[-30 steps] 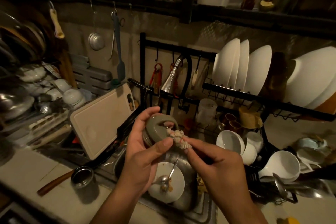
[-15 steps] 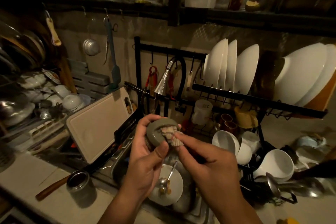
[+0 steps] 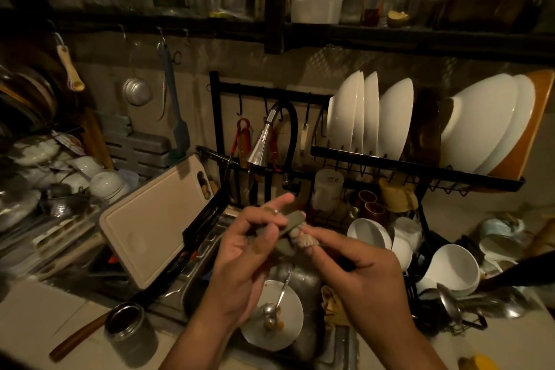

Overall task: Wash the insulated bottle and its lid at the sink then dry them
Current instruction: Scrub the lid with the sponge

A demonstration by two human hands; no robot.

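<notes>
My left hand holds the grey-green lid above the sink, turned edge-on to me. My right hand pinches a small pale sudsy scrubber and presses it against the lid's right underside. A short steel open-topped bottle stands upright on the counter at the lower left, apart from both hands.
In the sink lies a white plate with a spoon and food scraps. The faucet head hangs behind the hands. A cutting board leans at the left. Racked plates and stacked cups crowd the right.
My left hand has turned the lid from facing me to edge-on. The scrubber has slid from the lid's face to its lower right edge.
</notes>
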